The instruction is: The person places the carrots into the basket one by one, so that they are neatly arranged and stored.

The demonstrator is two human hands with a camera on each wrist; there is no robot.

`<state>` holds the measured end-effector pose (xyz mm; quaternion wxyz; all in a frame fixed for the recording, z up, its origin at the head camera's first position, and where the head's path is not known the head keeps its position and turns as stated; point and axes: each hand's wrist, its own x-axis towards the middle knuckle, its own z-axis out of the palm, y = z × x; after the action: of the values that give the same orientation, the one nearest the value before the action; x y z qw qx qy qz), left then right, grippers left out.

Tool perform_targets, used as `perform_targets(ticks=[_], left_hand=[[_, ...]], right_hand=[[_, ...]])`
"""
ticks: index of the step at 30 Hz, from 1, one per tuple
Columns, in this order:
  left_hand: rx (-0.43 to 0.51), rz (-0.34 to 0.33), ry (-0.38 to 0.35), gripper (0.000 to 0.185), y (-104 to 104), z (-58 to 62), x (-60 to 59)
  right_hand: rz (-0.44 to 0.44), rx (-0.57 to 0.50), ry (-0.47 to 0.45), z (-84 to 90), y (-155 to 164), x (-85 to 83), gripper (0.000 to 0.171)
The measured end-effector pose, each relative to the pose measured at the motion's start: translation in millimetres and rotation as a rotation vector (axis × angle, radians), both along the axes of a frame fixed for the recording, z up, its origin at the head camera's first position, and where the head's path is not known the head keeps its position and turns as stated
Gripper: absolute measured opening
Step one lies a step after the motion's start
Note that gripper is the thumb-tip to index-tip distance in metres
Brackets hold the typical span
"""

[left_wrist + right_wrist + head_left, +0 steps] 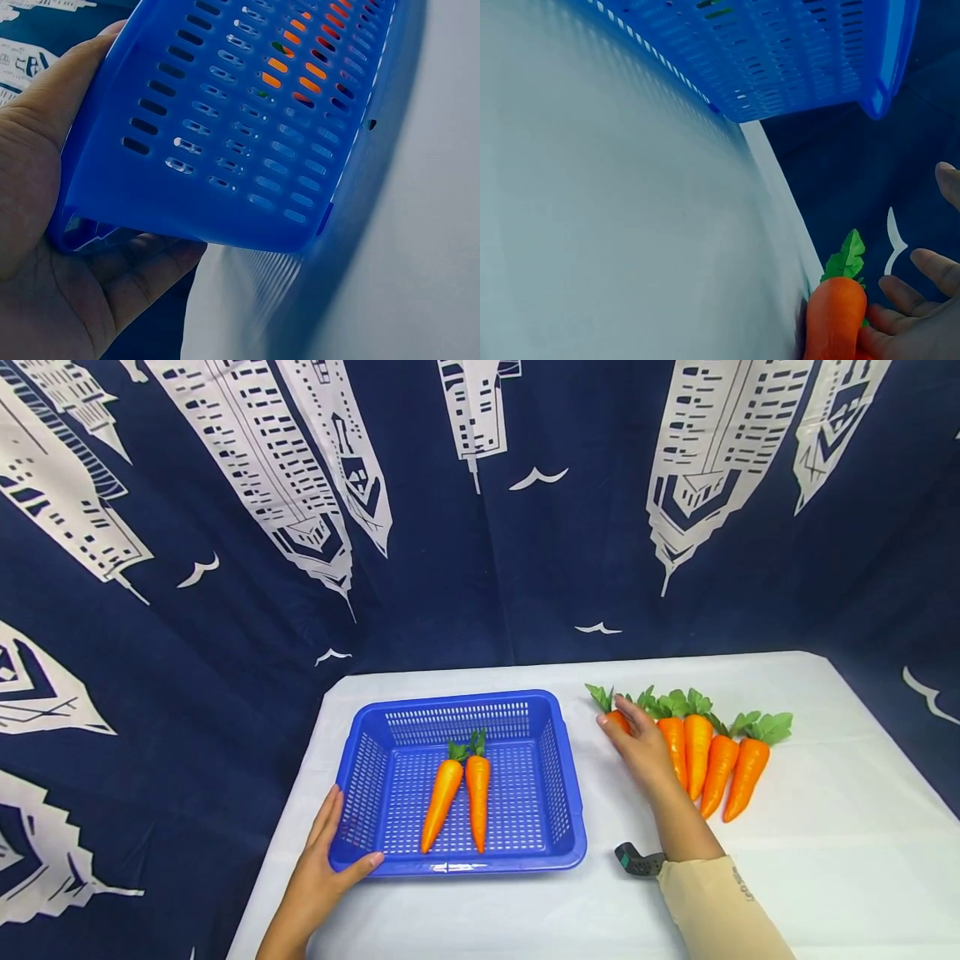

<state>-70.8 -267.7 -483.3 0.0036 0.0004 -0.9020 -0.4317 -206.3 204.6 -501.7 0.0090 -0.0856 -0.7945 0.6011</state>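
The rim of the blue basket is clamped at its near left corner by the left hand. The thumb is laid over the near edge, and the fingers are placed along the outer left side. In the left wrist view, the corner is seen enclosed between thumb and fingers.

The right hand is positioned at the leftmost carrot of the loose group, to the right of the basket. Its fingers are spread, and the thumb is held apart from them; the carrot is not clasped. Whether the carrot is touched by the fingertips cannot be told.

This carrot is partly covered by the hand in the head view. A smooth, rounded orange top with a green leaf tuft is shown in the right wrist view. It is located on the white table, near the far edge.

Four further orange carrots are laid side by side to its right, with leaves directed toward the far edge. Two carrots are contained in the basket, tapered tips directed toward the near wall, tops close together.
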Motion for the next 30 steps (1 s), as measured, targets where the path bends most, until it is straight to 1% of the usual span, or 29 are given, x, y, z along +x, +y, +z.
perform_targets(ticks=[5, 10, 13, 20, 25, 30], left_hand=[[-0.002, -0.001, 0.003, 0.109, 0, 0.0, 0.6], [-0.006, -0.002, 0.006, 0.109, -1, -0.3, 0.8], [-0.015, -0.003, 0.003, 0.109, -1, -0.5, 0.4], [-0.038, 0.008, -0.038, 0.111, 0, 1.9, -0.1], [-0.031, 0.007, -0.042, 0.111, 1, 2.3, 0.0], [-0.027, 0.007, -0.037, 0.111, 1, 1.2, -0.7]], right_hand=[[-0.005, 0.034, -0.049, 1.9, -2, 4.6, 0.082], [-0.010, 0.022, -0.072, 2.4, -5, 6.8, 0.084], [-0.026, 0.006, -0.062, 0.8, -6, 6.3, 0.084], [-0.083, -0.076, -0.005, -7.5, -11, 5.5, 0.082], [-0.130, -0.093, -0.006, -9.7, -14, 5.6, 0.082], [-0.123, -0.136, -0.025, -10.7, -16, 3.4, 0.080]])
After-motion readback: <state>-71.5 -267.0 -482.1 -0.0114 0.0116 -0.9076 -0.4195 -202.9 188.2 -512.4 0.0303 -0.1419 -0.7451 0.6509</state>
